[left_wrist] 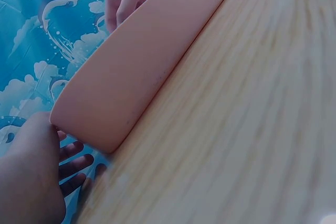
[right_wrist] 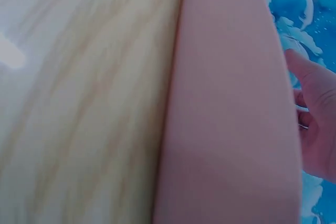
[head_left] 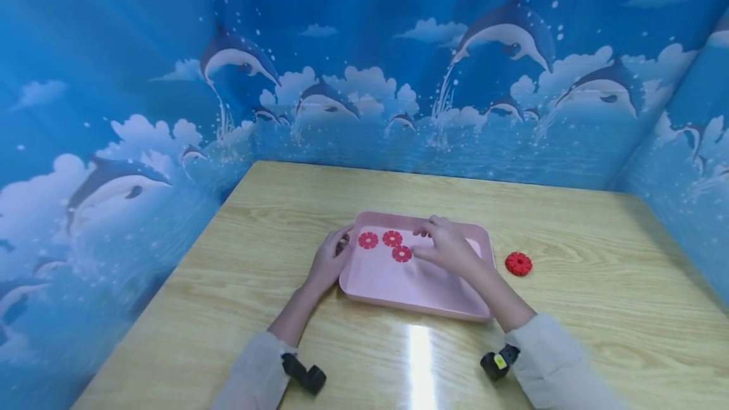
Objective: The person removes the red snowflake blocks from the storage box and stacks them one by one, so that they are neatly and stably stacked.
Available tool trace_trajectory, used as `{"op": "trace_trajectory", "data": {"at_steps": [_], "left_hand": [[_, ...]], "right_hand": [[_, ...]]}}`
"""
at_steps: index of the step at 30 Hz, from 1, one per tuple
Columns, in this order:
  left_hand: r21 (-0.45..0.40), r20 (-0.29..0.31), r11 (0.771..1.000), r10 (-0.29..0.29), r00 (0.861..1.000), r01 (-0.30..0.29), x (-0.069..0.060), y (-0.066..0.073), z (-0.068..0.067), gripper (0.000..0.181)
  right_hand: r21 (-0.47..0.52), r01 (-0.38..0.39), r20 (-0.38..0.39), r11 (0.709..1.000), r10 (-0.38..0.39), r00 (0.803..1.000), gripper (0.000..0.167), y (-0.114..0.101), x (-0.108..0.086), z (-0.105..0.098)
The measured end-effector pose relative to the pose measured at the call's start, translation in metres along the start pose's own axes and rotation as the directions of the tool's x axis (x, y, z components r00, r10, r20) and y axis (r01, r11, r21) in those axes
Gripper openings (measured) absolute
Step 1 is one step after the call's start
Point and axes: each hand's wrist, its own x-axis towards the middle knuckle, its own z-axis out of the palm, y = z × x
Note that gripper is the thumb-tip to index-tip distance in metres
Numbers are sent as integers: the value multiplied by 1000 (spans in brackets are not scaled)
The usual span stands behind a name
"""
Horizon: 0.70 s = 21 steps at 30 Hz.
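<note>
On the worktop: our pink tray, lying flat.
Left hand: touching the tray's left wall, fingers loosely spread; a light brace there should stop sliding.
Red stack: on the worktop, just right of the tray.
Right hand: over the tray, thumb and fingers apart, pinching nothing we can see.
Three red discs: toward the tray's far side; we cannot tell whether our thumb touches the nearest. Best we nudge by edges.
Dolphin curtain: behind the worktop.
</note>
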Motion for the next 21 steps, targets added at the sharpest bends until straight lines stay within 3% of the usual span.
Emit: {"op": "trace_trajectory", "data": {"at_steps": [9,16,21], "left_hand": [[15,-2,1000,-2,1000,2,1,1,0,41],[28,-3,1000,-12,1000,12,0,2,0,40],[34,-6,999,-5,1000,5,0,1,0,40]], "right_hand": [[-21,-68,-17,997,68,998,34,-11,24,29],[18,-97,-97,995,98,990,35,-7,32,45],[57,-145,-110,988,150,983,41,0,33,53]]}}
